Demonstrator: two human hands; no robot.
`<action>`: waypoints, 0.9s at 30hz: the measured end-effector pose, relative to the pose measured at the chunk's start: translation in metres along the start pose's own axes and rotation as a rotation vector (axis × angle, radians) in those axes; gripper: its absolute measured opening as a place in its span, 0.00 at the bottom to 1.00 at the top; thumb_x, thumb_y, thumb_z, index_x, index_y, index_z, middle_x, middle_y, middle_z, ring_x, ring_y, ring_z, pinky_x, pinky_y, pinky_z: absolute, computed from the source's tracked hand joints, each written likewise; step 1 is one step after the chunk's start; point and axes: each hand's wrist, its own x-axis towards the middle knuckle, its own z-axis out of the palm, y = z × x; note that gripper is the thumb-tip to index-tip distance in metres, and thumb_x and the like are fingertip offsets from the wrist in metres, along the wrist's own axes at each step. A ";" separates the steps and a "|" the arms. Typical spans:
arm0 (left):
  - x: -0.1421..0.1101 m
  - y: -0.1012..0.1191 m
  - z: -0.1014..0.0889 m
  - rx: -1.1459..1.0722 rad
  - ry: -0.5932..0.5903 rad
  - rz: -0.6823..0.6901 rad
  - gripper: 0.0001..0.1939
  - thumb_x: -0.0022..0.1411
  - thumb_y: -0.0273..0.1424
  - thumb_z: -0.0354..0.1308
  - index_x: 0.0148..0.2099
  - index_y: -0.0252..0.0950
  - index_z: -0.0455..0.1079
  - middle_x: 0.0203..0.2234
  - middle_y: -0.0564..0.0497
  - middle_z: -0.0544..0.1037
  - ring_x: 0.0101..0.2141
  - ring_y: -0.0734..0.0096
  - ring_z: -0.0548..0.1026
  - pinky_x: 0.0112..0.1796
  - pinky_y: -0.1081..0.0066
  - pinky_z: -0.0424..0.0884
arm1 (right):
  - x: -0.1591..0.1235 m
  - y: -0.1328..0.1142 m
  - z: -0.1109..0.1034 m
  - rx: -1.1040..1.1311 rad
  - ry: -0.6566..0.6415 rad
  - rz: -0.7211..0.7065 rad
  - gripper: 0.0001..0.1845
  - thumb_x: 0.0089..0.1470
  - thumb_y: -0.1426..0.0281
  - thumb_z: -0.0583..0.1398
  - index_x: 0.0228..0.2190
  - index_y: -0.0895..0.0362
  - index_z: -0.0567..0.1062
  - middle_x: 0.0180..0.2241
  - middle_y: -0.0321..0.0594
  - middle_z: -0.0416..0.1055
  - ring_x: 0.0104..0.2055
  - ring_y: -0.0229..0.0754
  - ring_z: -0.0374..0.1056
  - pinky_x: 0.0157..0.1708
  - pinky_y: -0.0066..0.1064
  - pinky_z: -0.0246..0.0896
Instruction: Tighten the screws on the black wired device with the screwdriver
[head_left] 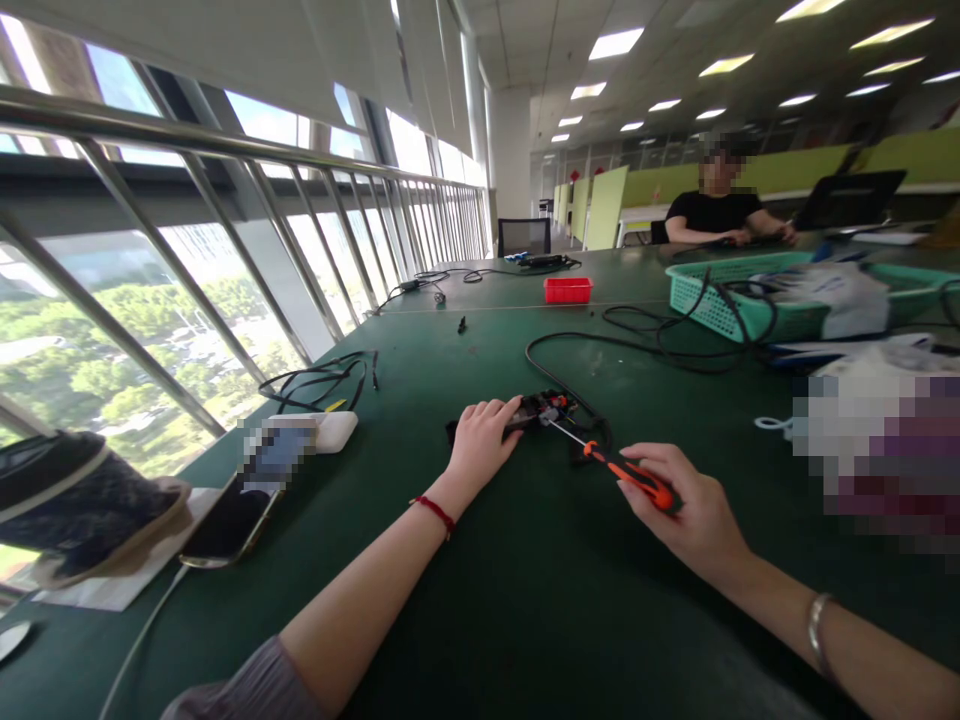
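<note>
Lower centre: green tabletop (540, 620) spreads wide, room below our hands. Right of centre, our right hand (694, 505) curls round an orange screwdriver (637, 477), tip at the black device (531, 410) mid-frame; our left hand (480, 440), fingers bent, grips it. Upper centre: red tray (568, 292), short of the far edge.

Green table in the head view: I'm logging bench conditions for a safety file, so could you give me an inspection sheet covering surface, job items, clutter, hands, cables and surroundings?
Surface: dark green table, with bare stretches near the worker.
Job items: black device, red parts exposed at one end; orange-and-black screwdriver, tip at that end.
Clutter: phone on the left; red tray ahead; green basket, loaded, on the right.
Hands: left hand holds the device; right hand grips the screwdriver.
Cables: black cable loops beside the device; white cable meets the phone.
Surroundings: metal railing left; seated person beyond the basket.
</note>
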 end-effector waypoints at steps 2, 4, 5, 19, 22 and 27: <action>0.000 0.001 -0.001 -0.001 -0.007 -0.005 0.23 0.63 0.33 0.54 0.60 0.38 0.60 0.44 0.48 0.74 0.44 0.62 0.70 0.46 0.62 0.64 | -0.001 0.003 0.002 -0.022 0.088 -0.011 0.15 0.55 0.68 0.58 0.45 0.54 0.65 0.30 0.36 0.74 0.30 0.38 0.74 0.28 0.27 0.70; 0.000 0.001 -0.002 0.000 -0.012 -0.004 0.24 0.64 0.33 0.54 0.61 0.38 0.59 0.44 0.48 0.74 0.44 0.61 0.71 0.47 0.62 0.64 | -0.001 0.006 0.004 -0.032 0.175 -0.036 0.18 0.54 0.69 0.59 0.48 0.55 0.65 0.34 0.40 0.74 0.34 0.41 0.75 0.33 0.30 0.72; 0.000 0.001 -0.002 0.000 -0.015 -0.002 0.24 0.64 0.33 0.54 0.61 0.38 0.59 0.44 0.48 0.74 0.44 0.61 0.71 0.47 0.62 0.64 | -0.002 0.007 0.005 -0.032 0.199 -0.049 0.19 0.54 0.69 0.59 0.48 0.54 0.65 0.36 0.40 0.74 0.35 0.41 0.75 0.34 0.31 0.72; 0.000 -0.004 -0.002 -0.022 0.012 0.112 0.23 0.63 0.35 0.52 0.58 0.34 0.59 0.54 0.41 0.66 0.54 0.58 0.65 0.56 0.58 0.59 | 0.002 0.003 0.005 0.032 0.060 0.114 0.14 0.57 0.64 0.57 0.45 0.54 0.66 0.34 0.39 0.74 0.31 0.40 0.74 0.31 0.29 0.71; 0.000 -0.004 -0.001 -0.042 -0.006 0.108 0.23 0.64 0.34 0.51 0.59 0.32 0.58 0.53 0.41 0.67 0.54 0.58 0.65 0.57 0.58 0.58 | 0.003 0.003 0.005 0.018 0.010 0.050 0.13 0.57 0.67 0.56 0.44 0.53 0.67 0.38 0.41 0.73 0.36 0.41 0.74 0.36 0.31 0.71; -0.001 -0.007 0.002 -0.077 -0.021 0.086 0.23 0.64 0.34 0.51 0.59 0.32 0.58 0.53 0.42 0.69 0.54 0.60 0.66 0.58 0.58 0.57 | 0.004 0.003 0.004 0.004 -0.013 0.045 0.11 0.57 0.67 0.57 0.43 0.53 0.68 0.38 0.41 0.74 0.38 0.42 0.73 0.37 0.31 0.70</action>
